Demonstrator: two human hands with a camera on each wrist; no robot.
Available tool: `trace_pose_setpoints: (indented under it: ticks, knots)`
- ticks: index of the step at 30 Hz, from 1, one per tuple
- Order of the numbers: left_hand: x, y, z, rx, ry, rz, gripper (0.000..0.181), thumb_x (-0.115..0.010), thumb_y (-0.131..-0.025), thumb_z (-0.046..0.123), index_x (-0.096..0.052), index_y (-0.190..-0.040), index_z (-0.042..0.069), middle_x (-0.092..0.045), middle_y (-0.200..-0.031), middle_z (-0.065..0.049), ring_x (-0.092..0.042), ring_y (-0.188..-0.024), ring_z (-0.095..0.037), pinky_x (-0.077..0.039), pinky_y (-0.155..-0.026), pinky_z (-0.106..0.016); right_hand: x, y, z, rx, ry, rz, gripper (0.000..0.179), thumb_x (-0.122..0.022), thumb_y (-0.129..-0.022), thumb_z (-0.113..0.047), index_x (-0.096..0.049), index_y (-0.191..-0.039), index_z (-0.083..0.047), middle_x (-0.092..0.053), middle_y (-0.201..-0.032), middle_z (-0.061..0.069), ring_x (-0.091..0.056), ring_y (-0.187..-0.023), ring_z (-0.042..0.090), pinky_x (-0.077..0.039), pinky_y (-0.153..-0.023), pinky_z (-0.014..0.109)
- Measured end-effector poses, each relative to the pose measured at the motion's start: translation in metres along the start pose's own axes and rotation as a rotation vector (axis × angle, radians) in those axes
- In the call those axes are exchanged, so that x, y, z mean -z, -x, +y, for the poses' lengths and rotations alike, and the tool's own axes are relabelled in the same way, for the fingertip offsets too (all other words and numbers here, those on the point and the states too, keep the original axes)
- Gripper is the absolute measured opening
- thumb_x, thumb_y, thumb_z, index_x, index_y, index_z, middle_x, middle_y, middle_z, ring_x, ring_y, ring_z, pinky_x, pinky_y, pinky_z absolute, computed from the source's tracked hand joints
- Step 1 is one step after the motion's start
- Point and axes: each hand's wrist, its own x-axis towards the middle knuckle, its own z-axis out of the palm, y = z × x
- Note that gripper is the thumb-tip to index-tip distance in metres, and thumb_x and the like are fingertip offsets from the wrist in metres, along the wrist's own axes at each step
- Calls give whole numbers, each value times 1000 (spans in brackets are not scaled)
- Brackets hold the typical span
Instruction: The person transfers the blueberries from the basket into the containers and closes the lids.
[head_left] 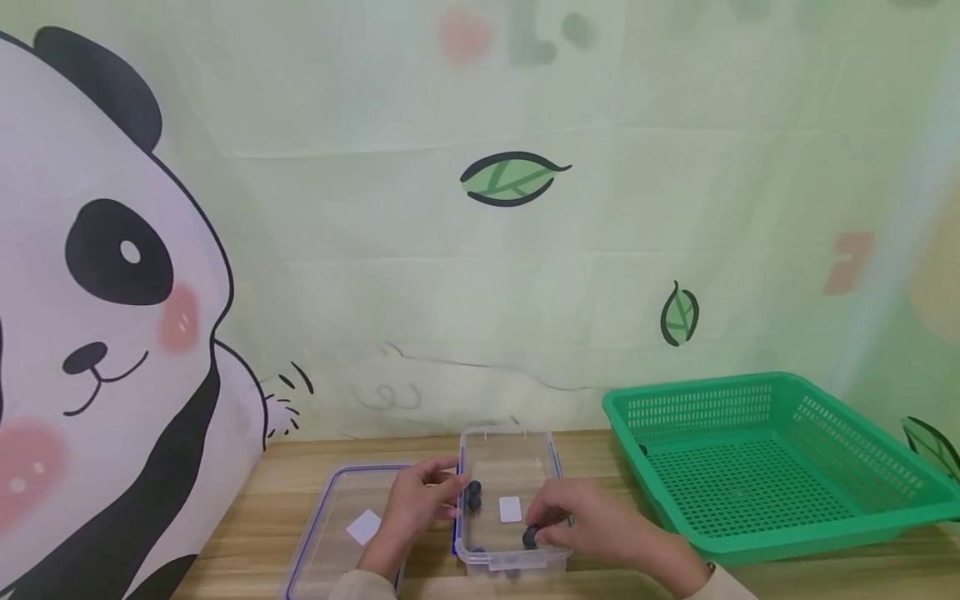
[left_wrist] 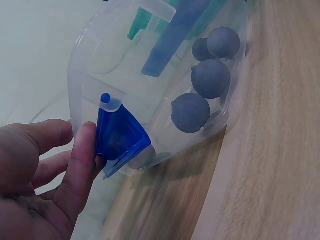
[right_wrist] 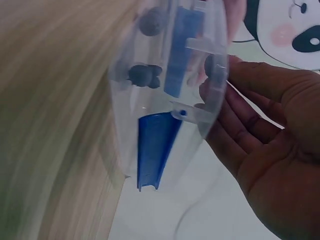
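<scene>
A clear plastic box (head_left: 504, 458) with blue latches stands on the table, several blueberries (left_wrist: 211, 79) inside it. My left hand (head_left: 422, 500) holds the left rim, its fingers beside a blue latch (left_wrist: 120, 132) in the left wrist view. Between the thumb and fingertips of my right hand (head_left: 588, 521) is a dark blueberry (head_left: 531, 537), pinched at the box's near right corner. Seen from the right wrist, that hand's fingertips are partly hidden behind the clear wall. A white label (head_left: 510, 509) shows within the box outline.
To the left lies a clear lid (head_left: 324, 508) with a blue seal and a white label (head_left: 365, 527). A green perforated basket (head_left: 723, 546) stands on the right, with one small dark blueberry (head_left: 642, 450) at its left wall. Behind the wooden table (head_left: 592, 458) hangs a panda-print cloth.
</scene>
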Motion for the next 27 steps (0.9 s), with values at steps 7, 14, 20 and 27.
trace_pose_setpoints:
  ticks: [7,14,20,27]
  knots:
    - [0,-1,-2,7,7,4,46,-79,-95,3,-63,-134,-13,-71,-104,-16,-70,-70,-18,-68,-66,-33,-9,-2,4,54,71,-19,9,-81,-94,-6,-78,-103,-7,-73,-99,-7,-68,-94,1,-64,-80,24]
    - [-1,-1,-1,18,-2,9,45,-79,-96,4,-63,-135,-13,-71,-105,-16,-70,-71,-18,-68,-66,-33,-9,-2,4,81,121,-9,9,-81,-94,-6,-79,-103,-7,-74,-98,-4,-65,-93,0,-62,-80,24]
    - [0,-1,-1,24,-4,6,46,-78,-96,3,-62,-136,-13,-70,-107,-17,-70,-72,-18,-69,-68,-35,-9,-2,4,63,92,-11,9,-80,-95,-4,-79,-103,-6,-75,-99,-1,-66,-93,0,-63,-80,25]
    - [0,-1,0,24,-9,6,46,-79,-96,4,-62,-136,-12,-70,-106,-17,-70,-72,-18,-69,-67,-34,6,4,-5,-27,-18,18,9,-77,-98,-8,-77,-106,-12,-75,-102,-6,-68,-95,3,-63,-83,26]
